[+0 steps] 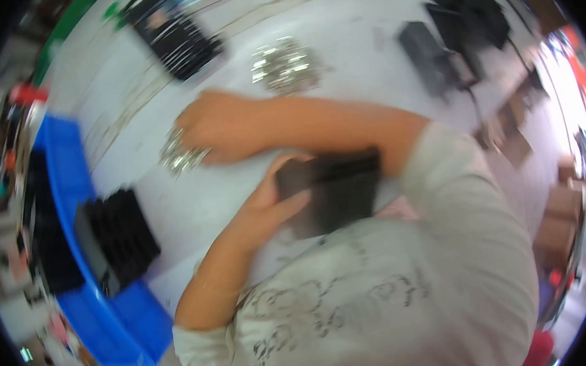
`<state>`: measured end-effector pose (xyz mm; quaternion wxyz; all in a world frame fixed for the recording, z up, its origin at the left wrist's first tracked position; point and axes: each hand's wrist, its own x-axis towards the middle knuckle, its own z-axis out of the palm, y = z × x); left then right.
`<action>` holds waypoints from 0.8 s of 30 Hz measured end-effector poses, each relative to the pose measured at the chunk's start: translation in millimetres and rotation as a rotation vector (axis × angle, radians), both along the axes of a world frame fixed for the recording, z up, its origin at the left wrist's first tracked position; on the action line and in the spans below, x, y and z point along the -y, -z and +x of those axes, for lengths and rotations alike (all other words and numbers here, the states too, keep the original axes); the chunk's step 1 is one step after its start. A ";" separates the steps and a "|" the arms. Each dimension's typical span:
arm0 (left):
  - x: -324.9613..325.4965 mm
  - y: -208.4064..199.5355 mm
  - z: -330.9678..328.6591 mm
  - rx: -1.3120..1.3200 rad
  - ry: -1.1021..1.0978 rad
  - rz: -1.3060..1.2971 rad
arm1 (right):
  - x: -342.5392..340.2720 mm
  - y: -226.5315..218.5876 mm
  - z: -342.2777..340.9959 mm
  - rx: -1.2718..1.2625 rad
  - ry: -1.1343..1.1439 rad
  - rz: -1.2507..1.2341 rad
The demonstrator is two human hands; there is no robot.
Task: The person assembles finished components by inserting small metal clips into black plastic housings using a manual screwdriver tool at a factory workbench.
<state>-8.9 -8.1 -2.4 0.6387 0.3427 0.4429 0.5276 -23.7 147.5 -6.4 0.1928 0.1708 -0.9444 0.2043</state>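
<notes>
My left hand (pixel 270 201) grips a black, box-like block (pixel 338 193) close to my body, thumb across its near face. The block looks like a stack of flat black pieces, but blur hides the detail. Reaching across in front of it, my right hand (pixel 221 127) is lowered at a small pile of shiny silvery metal pieces (pixel 181 153). Its fingertips are hidden and smeared, so whether they pinch a piece does not show. Farther off lies a second, larger pile of similar metal pieces (pixel 286 64).
At the left, a blue tray (pixel 63 151) holds black parts, with a ridged black stack (pixel 120 239) at its inner edge. A black rack-like item (pixel 172 35) lies at the far left of the white table (pixel 345 57). Dark blocks (pixel 430 58) stand far right; cardboard boxes (pixel 557 222) lie beyond.
</notes>
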 end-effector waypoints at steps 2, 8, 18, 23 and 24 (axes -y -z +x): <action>-2.1 -9.5 4.6 0.120 -0.025 -0.004 | 4.2 6.0 -1.4 0.077 0.107 0.100; -0.2 2.5 -2.3 0.065 -0.068 -0.082 | -3.4 26.8 -9.9 -0.110 0.094 0.146; -3.8 7.4 -9.0 0.069 -0.103 -0.066 | 5.2 28.3 -7.2 -0.193 0.114 0.157; -2.5 7.7 -5.6 0.039 -0.153 -0.088 | 7.5 25.7 -7.6 -0.243 0.104 0.141; -2.8 8.4 -6.1 0.042 -0.154 -0.091 | 7.3 26.0 -7.8 -0.244 0.105 0.139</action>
